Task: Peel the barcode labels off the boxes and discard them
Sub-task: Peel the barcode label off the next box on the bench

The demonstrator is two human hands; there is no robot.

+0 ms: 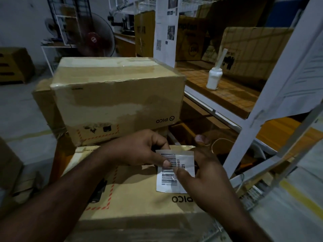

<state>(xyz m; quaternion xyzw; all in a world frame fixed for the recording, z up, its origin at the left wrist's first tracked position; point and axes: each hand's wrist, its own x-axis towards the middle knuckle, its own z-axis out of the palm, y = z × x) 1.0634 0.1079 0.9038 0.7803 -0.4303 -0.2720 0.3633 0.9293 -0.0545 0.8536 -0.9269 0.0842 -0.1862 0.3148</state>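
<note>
I see the barcode label [185,165], white with black bars, over the top face of the near box [139,198], close to its far right corner and just above the printed PICO mark. The left hand [139,151] has its grip closed on the label's upper left edge, thumb on the bars. The right hand [208,175] pinches the label's middle from the right, thumb on top. I cannot tell whether the lower edge is stuck down. A second box [118,98], taped on top, sits stacked just behind. To the right is a white shelf rack [244,126] with a white bottle [213,78] on it; a fan [95,38] stands far back.
</note>
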